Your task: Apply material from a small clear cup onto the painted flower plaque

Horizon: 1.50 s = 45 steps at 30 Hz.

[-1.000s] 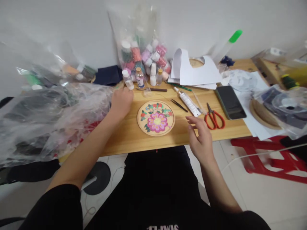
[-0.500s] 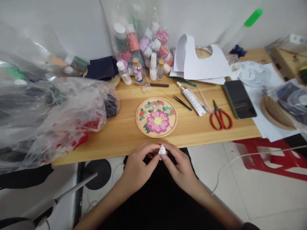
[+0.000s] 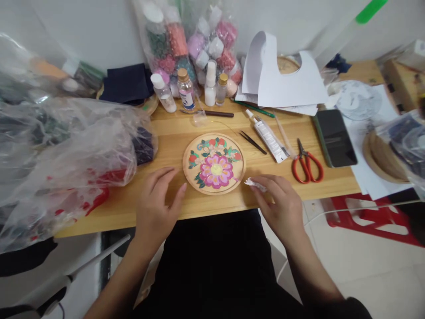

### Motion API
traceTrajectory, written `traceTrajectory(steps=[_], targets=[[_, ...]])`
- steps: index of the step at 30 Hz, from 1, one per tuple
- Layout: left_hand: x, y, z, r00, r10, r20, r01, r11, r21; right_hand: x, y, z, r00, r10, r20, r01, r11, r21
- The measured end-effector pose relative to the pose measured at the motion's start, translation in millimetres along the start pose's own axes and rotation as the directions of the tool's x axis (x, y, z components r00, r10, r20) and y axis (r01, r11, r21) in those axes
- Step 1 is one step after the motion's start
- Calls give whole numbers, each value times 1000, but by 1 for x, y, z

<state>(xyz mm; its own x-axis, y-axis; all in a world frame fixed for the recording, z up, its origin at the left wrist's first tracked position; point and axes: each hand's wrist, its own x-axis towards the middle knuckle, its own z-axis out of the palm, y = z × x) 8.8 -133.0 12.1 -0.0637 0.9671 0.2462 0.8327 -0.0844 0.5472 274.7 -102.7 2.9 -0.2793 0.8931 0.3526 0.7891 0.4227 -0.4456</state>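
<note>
A round wooden plaque (image 3: 216,172) with a pink flower, red blooms and green leaves lies near the table's front edge. To its left, my left hand (image 3: 160,195) is held with thumb and fingers apart and nothing between them. On the other side, my right hand (image 3: 279,199) pinches a crumpled white tissue (image 3: 255,184), whose tip points towards the plaque's rim. Black tweezers (image 3: 253,142) lie to the plaque's upper right, beside a white glue tube (image 3: 268,138).
Red-handled scissors (image 3: 307,163) and a phone (image 3: 335,138) lie at right. Small bottles (image 3: 186,92) stand behind the plaque, before a bag of coloured jars (image 3: 195,48). Clear plastic bags (image 3: 76,146) cover the left side. White paper (image 3: 292,88) is at the back.
Both hands were together at the table's front edge around the tissue. They have parted to either side of the plaque; the left let go and the right carried the tissue away.
</note>
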Motion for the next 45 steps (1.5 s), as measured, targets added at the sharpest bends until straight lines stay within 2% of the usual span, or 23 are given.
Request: traceTrajectory(steps=[4, 11, 23, 45], targets=[[-5, -8, 14, 997, 74, -18, -73, 995, 69, 11, -3, 5, 999, -24, -49, 20, 998, -66], [-9, -13, 26, 992, 113, 48, -117, 989, 93, 27, -10, 14, 995, 70, -64, -74, 996, -52], [-8, -15, 28, 982, 189, 22, -190, 978, 81, 45, -19, 23, 995, 98, -14, -99, 992, -84], [-7, -13, 28, 984, 175, 40, -178, 980, 85, 54, -20, 25, 996, 80, 32, -74, 985, -155]])
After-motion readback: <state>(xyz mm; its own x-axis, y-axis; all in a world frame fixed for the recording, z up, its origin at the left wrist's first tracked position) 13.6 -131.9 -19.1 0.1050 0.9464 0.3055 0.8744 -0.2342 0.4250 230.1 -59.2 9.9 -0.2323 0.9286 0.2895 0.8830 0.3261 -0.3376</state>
